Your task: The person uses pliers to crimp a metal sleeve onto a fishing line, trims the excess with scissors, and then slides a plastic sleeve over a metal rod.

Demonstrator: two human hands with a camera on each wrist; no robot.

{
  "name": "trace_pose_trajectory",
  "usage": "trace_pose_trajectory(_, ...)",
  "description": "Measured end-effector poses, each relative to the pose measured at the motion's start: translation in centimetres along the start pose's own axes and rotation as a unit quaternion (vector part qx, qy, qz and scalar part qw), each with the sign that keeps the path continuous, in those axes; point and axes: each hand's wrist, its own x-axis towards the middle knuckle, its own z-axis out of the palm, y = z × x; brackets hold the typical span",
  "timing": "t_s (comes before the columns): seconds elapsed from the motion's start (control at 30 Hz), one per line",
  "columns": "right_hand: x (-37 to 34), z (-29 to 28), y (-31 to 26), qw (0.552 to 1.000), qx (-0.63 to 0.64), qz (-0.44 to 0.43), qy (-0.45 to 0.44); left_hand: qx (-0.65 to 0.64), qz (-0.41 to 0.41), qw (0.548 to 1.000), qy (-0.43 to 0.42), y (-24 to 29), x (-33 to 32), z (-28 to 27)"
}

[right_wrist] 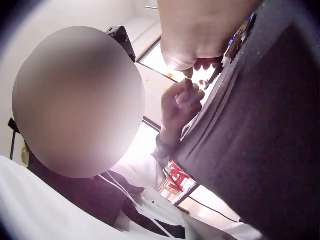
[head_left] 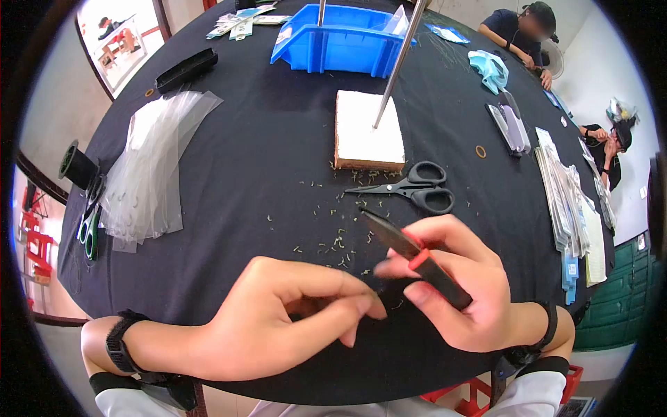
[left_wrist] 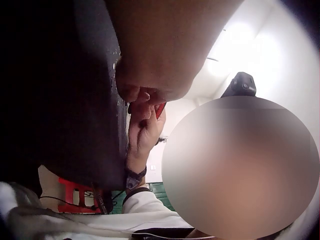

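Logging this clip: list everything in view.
tool: one, black-red, front
scraps: many, pale, centre
black scissors: one, black, centre
other scissors: one, green, left
block: one, white-topped, centre
rods: two, silver, centre
bin: one, blue, far
sheets: several, clear, left
spool: one, black, left
tray: one, black, left
bands: two, tan, both sides
device: one, lilac, right
bundle: one, blue, right
packets: several, pale, edges
tablecloth: one, black, beneath
people: two, dark-clothed, right
seats: several, red, floor
left hand: one, bare, front
right hand: one, bare, front

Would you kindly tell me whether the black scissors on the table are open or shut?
The black scissors look shut: their blades lie together, tapering to a single point.
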Motion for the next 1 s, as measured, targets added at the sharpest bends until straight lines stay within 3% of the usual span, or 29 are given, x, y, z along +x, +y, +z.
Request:
trace_pose_trajectory(0.17,-0.1,0.0,0.2,0.979,-0.195,-0.051,0.034,0.034,0.065,0.987,0.144,0.0,0.0,0.1)
trace_pose_trajectory(0.27,-0.1,0.0,0.1,0.963,-0.257,-0.073,0.041,0.046,0.062,0.983,0.165,0.0,0.0,0.0)
trace_pose_trajectory(0.5,-0.1,0.1,-0.3,0.956,-0.276,-0.088,0.05,0.055,0.064,0.979,0.187,-0.1,0.1,0.1)
trace_pose_trajectory(0.6,-0.2,0.3,-0.3,0.954,-0.281,-0.092,0.055,0.066,0.102,0.974,0.192,-0.8,0.2,0.1)
trace_pose_trajectory(0.9,-0.4,0.4,-0.2,0.952,-0.279,-0.104,0.062,0.07,0.088,0.976,0.184,-0.7,0.2,0.0)
trace_pose_trajectory(1.0,-0.4,0.4,-0.1,0.953,-0.274,-0.112,0.064,0.073,0.123,0.973,0.179,-1.4,0.4,-0.2)
